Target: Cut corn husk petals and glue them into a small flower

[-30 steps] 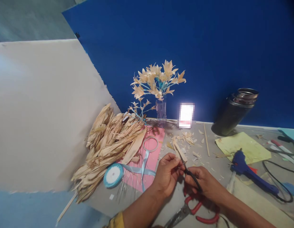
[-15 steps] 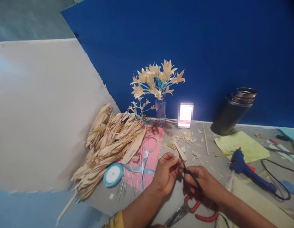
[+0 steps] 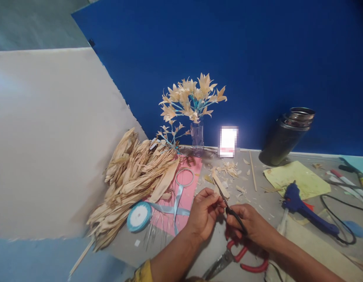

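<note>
Black-handled scissors (image 3: 234, 219) are in my right hand (image 3: 252, 225), its fingers wrapped round the handles. The narrow blades point up and away, close by the fingertips of my left hand (image 3: 206, 211). That hand is closed in a pinch on a small piece of corn husk (image 3: 216, 189), mostly hidden by the fingers. Just beyond the blades shows a longer pale strip of husk (image 3: 221, 186). Under my right hand lie red-handled pruning shears (image 3: 225, 260), partly covered.
Left lie a heap of dried corn husks (image 3: 134, 176), a blue ribbon spool (image 3: 139, 216) and pink paper (image 3: 189, 196) with wires. Behind stand a vase (image 3: 197, 139) of husk flowers (image 3: 190, 96) and a lit screen (image 3: 227, 141). Right are a dark flask (image 3: 284, 139) and blue glue gun (image 3: 307, 213).
The whole view has shifted slightly to the left. Both hands and the scissors keep nearly the same position, with only a very small movement.
</note>
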The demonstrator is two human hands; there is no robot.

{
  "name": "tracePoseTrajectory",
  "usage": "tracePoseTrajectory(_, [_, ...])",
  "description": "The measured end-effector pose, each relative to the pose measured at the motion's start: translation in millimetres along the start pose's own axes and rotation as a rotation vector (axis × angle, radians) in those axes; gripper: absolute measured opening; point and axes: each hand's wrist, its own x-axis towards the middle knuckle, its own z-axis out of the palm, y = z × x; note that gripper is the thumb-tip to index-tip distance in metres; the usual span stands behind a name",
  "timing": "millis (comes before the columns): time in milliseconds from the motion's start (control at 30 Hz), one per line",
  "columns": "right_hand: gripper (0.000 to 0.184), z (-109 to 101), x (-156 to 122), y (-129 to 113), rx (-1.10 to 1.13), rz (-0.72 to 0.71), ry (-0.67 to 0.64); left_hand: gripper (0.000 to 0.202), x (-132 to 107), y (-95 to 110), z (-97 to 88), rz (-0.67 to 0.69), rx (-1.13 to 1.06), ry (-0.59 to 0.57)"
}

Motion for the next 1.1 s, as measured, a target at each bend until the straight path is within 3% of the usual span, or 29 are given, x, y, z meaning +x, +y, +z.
tracePoseTrajectory(167, [0.06, -2.2, 0.9, 0.9, 0.093, 0.005, 0.056, 0.034, 1.9, 0.5, -3.0, -0.018, 0.046, -0.005])
tracePoseTrajectory(400, [0.037, -12.6, 2.4, -5.2, 0.285, -0.14, 0.404, 0.028, -1.9, -5.0, -3.7, -0.17, 0.213, -0.079])
tracePoseTrajectory(767, [0.033, -13.6, -0.8, 0.0, 0.324, -0.125, 0.316, 0.03, -5.7, -16.9, -3.5, -0.071, 0.367, -0.105])
tracePoseTrajectory(867, [0.032, -14.2, -0.5, -0.7, 0.3, -0.13, 0.342, 0.029, -5.4, -14.7, -4.6, -0.053, 0.403, -0.148])
tracePoseTrajectory(1100, [0.031, -16.1, -0.4, -3.7, 0.267, -0.117, 0.417, 0.019, -3.7, -11.4, -3.7, -0.055, 0.455, -0.108])
